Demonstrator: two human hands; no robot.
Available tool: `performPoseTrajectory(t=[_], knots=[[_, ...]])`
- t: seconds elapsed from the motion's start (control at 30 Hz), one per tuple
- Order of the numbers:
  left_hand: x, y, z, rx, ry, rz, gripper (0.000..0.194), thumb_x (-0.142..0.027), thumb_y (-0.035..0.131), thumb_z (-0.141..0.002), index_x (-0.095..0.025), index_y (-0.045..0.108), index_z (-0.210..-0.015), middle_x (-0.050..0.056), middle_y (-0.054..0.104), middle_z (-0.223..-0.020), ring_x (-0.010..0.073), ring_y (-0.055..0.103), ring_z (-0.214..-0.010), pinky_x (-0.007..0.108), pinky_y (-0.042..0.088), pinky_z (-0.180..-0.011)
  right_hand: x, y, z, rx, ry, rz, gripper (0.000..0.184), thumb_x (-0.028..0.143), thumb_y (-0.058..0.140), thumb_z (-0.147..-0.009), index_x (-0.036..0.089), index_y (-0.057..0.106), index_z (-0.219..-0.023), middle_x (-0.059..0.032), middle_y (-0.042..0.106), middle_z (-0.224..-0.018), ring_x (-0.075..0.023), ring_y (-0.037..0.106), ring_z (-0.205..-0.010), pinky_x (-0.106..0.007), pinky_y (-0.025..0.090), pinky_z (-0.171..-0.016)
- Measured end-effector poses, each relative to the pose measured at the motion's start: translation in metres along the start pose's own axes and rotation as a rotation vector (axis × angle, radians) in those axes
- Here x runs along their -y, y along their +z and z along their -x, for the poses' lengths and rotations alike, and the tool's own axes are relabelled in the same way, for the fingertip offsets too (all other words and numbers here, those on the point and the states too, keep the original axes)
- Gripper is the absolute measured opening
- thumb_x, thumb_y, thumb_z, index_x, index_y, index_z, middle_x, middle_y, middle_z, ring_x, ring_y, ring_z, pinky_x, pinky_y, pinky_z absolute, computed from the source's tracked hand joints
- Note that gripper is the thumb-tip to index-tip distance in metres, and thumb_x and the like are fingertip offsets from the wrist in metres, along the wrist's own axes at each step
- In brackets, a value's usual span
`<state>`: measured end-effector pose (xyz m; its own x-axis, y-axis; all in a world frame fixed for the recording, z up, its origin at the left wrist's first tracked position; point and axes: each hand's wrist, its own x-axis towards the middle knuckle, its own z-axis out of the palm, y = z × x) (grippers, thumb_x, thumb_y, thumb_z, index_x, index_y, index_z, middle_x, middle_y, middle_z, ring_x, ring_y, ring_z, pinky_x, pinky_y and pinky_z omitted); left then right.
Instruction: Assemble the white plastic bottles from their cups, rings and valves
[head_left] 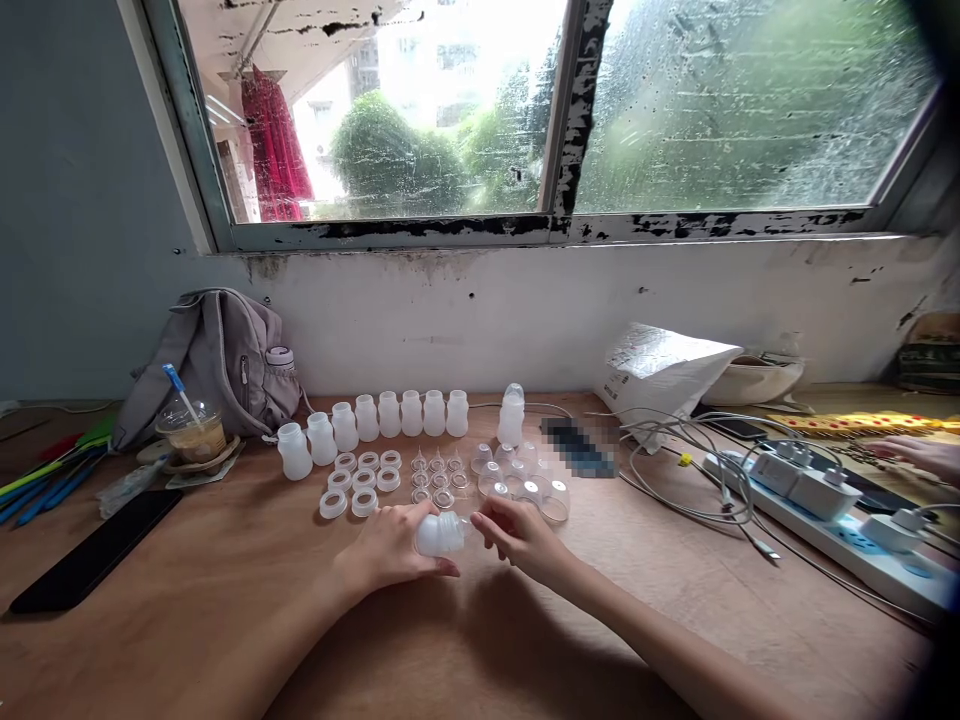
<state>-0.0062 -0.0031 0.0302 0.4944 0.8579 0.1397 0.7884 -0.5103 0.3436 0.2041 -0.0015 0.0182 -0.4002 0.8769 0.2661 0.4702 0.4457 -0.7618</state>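
My left hand [390, 548] is wrapped round a small white plastic bottle [441, 534] lying on its side above the wooden table [225, 600]. My right hand [517, 530] pinches at the bottle's neck end, its fingers closed on something small I cannot make out. Just beyond lie several white screw rings [364, 478], clear teats [439, 478] and clear caps [525, 480]. A row of several white bottles [375, 418] stands behind them, with one capped bottle [511, 413] to its right.
A grey bag [221, 360] and a plastic drink cup with straw [191, 430] sit at the left, with pens [45, 480] and a black phone [94, 550]. Cables [675, 450], a power strip [832, 510] and a white parcel [660, 375] lie right. Another person's hand [919, 455] shows at the far right.
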Motion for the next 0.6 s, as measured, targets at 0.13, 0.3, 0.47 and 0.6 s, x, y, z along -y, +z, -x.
performPoseTrajectory(t=[0.13, 0.3, 0.47, 0.6], knots=[[0.001, 0.000, 0.000, 0.007, 0.012, 0.042, 0.059, -0.065, 0.058, -0.058, -0.024, 0.052, -0.100, 0.002, 0.063, -0.087, 0.0224, 0.059, -0.078, 0.027, 0.040, -0.061, -0.006, 0.003, -0.001, -0.017, -0.009, -0.043, 0.030, 0.042, 0.043, -0.084, 0.018, 0.046, -0.067, 0.0013, 0.051, -0.054, -0.0091, 0.048, -0.046, -0.020, 0.038, -0.042], [0.010, -0.005, -0.001, -0.034, 0.164, 0.184, 0.053, -0.044, 0.065, -0.062, -0.024, 0.046, -0.107, 0.001, 0.058, -0.101, 0.0190, 0.057, -0.086, 0.027, 0.043, -0.071, -0.010, -0.001, -0.002, -0.112, -0.088, -0.053, 0.018, 0.037, 0.046, -0.083, 0.019, 0.048, -0.078, 0.0007, 0.052, -0.065, -0.0103, 0.049, -0.054, -0.023, 0.044, -0.048], [0.017, -0.006, -0.003, -0.059, 0.143, 0.238, 0.046, -0.042, 0.063, -0.066, -0.022, 0.046, -0.104, 0.000, 0.059, -0.088, 0.0164, 0.057, -0.076, 0.026, 0.044, -0.068, -0.006, -0.010, -0.003, -0.183, -0.110, -0.002, 0.017, 0.036, 0.045, -0.084, 0.020, 0.047, -0.080, -0.0007, 0.053, -0.069, -0.0114, 0.051, -0.058, -0.024, 0.045, -0.051], [0.018, -0.004, -0.004, -0.091, 0.063, 0.272, 0.049, -0.044, 0.062, -0.066, -0.023, 0.043, -0.105, -0.001, 0.059, -0.087, 0.0162, 0.057, -0.074, 0.027, 0.044, -0.066, -0.006, -0.004, 0.000, -0.082, -0.164, 0.165, 0.014, 0.031, 0.047, -0.083, 0.018, 0.052, -0.079, -0.0016, 0.055, -0.069, -0.0117, 0.050, -0.059, -0.024, 0.042, -0.052]])
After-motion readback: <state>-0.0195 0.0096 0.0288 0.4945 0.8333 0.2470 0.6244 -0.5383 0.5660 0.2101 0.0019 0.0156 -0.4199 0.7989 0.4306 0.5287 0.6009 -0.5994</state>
